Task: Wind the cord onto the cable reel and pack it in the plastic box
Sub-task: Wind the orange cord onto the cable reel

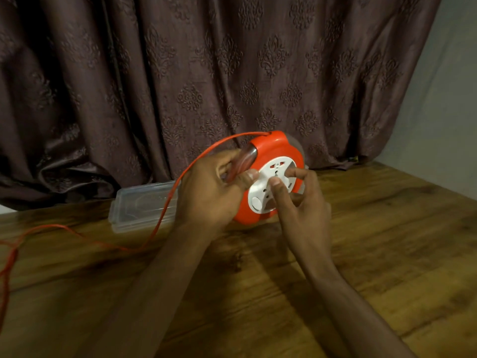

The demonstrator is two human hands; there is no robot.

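Note:
An orange cable reel (pixel 268 151) with a white socket disc (pixel 260 192) is held tilted just above the wooden table (pixel 387 241). My left hand (pixel 206 192) grips the reel's left side, thumb at the disc's edge. My right hand (pixel 299 202) has its fingers curled onto the white disc, thumb and fingertips pressing it. The orange cord (pixel 165 210) leaves the reel's top, arcs down to the left over my left wrist and trails across the table to the left edge. A clear plastic box (pixel 139 205) lies behind my left hand.
A dark patterned curtain (pixel 206 73) hangs right behind the table. A pale wall (pixel 444 112) stands at the right. Loose cord loops (pixel 7 267) lie at the table's far left edge.

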